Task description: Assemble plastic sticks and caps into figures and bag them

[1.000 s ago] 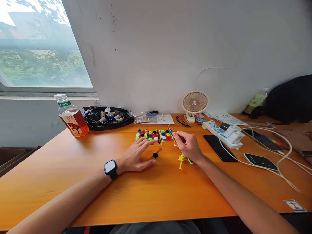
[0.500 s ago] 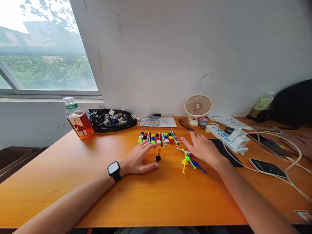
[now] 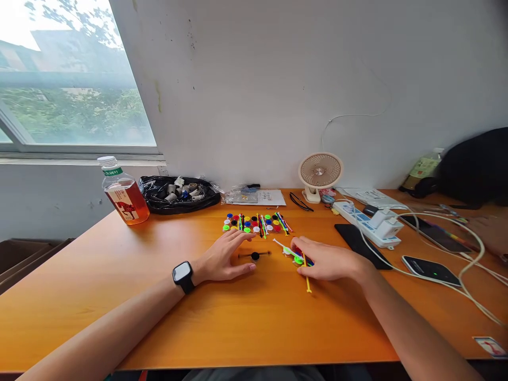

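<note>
My left hand [image 3: 224,256] rests open on the wooden table, fingers apart and holding nothing. Just right of its thumb lies a black disc [image 3: 254,256] with a thin dark stick running sideways beneath it. My right hand [image 3: 323,259] has its fingers and thumb closed on a yellow plastic stick [image 3: 308,283], whose lower end points toward me. Under and beside those fingers is a small pile of pieces: a white stick [image 3: 278,243], a bright green piece [image 3: 297,260] and some blue, partly hidden. Beyond both hands, several coloured discs [image 3: 237,223] and sticks [image 3: 284,224] lie in rows.
A drink bottle [image 3: 126,196] and a black plastic bag [image 3: 159,206] of small parts stand back left. Behind are papers [image 3: 272,198] and a small fan [image 3: 320,172]. To the right are a power strip [image 3: 367,225], cables, a phone [image 3: 431,271] and another person's hand [image 3: 490,233].
My right hand has come down and left onto the pile and closed on the yellow stick. The dark stick by the black disc has turned from upright to sideways. My left hand stays put.
</note>
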{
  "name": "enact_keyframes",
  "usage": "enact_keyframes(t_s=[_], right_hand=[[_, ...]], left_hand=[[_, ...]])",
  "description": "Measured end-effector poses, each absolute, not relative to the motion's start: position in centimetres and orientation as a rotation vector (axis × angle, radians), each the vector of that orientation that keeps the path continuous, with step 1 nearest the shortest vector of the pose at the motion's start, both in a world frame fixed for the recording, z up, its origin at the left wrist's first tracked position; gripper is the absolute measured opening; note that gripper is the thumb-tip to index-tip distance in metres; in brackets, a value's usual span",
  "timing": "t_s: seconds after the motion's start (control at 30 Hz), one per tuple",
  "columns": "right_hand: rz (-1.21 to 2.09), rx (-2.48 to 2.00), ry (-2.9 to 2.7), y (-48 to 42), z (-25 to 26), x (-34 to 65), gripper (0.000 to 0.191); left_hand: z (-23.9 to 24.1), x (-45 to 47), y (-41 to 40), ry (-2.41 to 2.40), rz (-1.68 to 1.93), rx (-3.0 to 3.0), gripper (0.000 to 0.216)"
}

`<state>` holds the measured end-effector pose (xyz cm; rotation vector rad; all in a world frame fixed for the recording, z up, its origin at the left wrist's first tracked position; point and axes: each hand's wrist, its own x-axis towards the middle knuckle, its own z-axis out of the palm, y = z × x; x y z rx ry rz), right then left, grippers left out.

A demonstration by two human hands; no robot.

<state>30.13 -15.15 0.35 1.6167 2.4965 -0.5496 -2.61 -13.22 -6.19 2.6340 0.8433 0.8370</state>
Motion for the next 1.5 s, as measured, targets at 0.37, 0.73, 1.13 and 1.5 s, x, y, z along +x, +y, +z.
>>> enact_keyframes(t_s=[0.37, 0.73, 1.13, 1.5], right_hand=[[-0.736, 1.324, 2.912, -14.6, -1.0, 28.9, 0.034], [-0.869, 1.327, 3.051, -14.6, -3.0, 26.8, 0.056], [-0.948, 1.19, 3.307, -14.3, -4.3, 25.0, 0.02], [-1.05, 1.203, 3.35, -15.0, -5.3, 23.6, 0.025]], left_hand=[[-6.1, -2.4, -13.2, 0.824, 0.829, 2.631, 0.066], [-6.4, -2.3, -13.0, 0.799, 0.84, 2.663, 0.054], [-6.7, -2.3, -12.8, 0.688, 0.835, 2.65, 0.038], [-6.3, -2.3, -13.2, 0.735, 0.775, 2.59, 0.037]])
